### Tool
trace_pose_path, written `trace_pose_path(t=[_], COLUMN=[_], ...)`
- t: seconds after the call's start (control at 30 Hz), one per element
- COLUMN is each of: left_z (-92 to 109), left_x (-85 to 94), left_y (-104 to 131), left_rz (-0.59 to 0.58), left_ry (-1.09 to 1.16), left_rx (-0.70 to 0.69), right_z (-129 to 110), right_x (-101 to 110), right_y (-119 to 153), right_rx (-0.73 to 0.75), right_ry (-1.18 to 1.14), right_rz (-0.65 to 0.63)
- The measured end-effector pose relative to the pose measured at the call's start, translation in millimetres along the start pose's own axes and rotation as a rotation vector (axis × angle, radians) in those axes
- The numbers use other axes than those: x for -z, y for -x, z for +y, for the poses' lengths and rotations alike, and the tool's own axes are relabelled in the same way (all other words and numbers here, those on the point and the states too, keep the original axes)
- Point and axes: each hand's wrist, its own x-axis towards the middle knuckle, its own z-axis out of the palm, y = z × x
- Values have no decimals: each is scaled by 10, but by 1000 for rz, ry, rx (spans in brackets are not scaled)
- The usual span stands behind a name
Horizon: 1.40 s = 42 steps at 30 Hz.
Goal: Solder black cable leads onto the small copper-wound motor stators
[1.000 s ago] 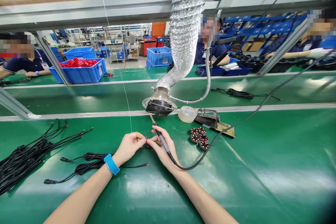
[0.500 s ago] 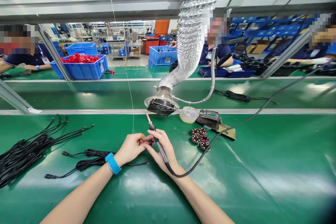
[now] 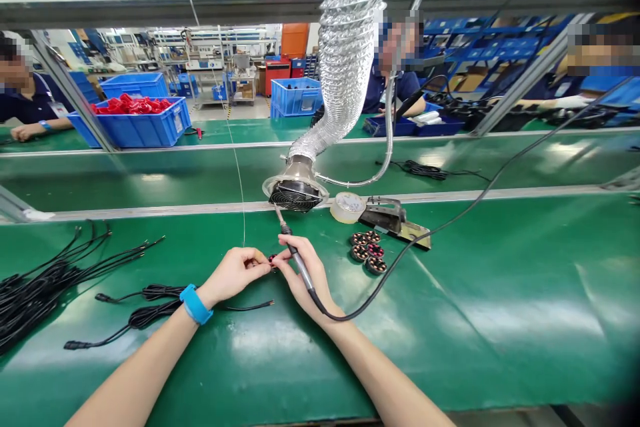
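Note:
My left hand [image 3: 239, 273], with a blue band at the wrist, pinches a small red and black part [image 3: 273, 260]. My right hand [image 3: 306, 273] touches the same part with its fingertips and also holds a soldering iron [image 3: 299, 263], its tip pointing up and away. Fingers cover most of the small part. Just beyond the iron's tip is a black fan grille [image 3: 296, 195] on a silver duct. Several round coil parts [image 3: 359, 252] lie to the right of my right hand. A thin wire [image 3: 241, 190] hangs down behind my left hand.
Black cables [image 3: 37, 290] lie at the left, with coiled cables [image 3: 150, 312] near my left forearm. A tape roll [image 3: 348, 207] and a metal stand [image 3: 395, 219] are beyond the coil parts. Across the bench are blue bins [image 3: 160, 127] and people.
The view has shifted, so the bench objects appear further left and slightly higher. My hands stay together at the small part, which is now more hidden. The person at the far left has changed posture.

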Motion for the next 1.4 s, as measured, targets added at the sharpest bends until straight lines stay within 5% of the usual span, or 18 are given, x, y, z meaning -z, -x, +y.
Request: trace_pose_path(t=[0.27, 0.53, 1.03, 1.23, 1.4], left_z=[77, 63, 27, -6, -17], left_x=[30, -6, -20, 22, -19], left_y=[34, 29, 1, -9, -26], left_rz=[-82, -40, -25, -129, -54], left_ry=[114, 146, 362, 513, 553], left_rx=[115, 79, 240, 350, 372], right_z=[84, 42, 19, -35, -29], right_x=[-1, -13, 10, 21, -33], right_y=[1, 25, 11, 20, 53], right_rx=[-113, -107, -205, -124, -52], right_ry=[-88, -40, -167, -104, -44], right_rz=[-27, -15, -130, -121, -70])
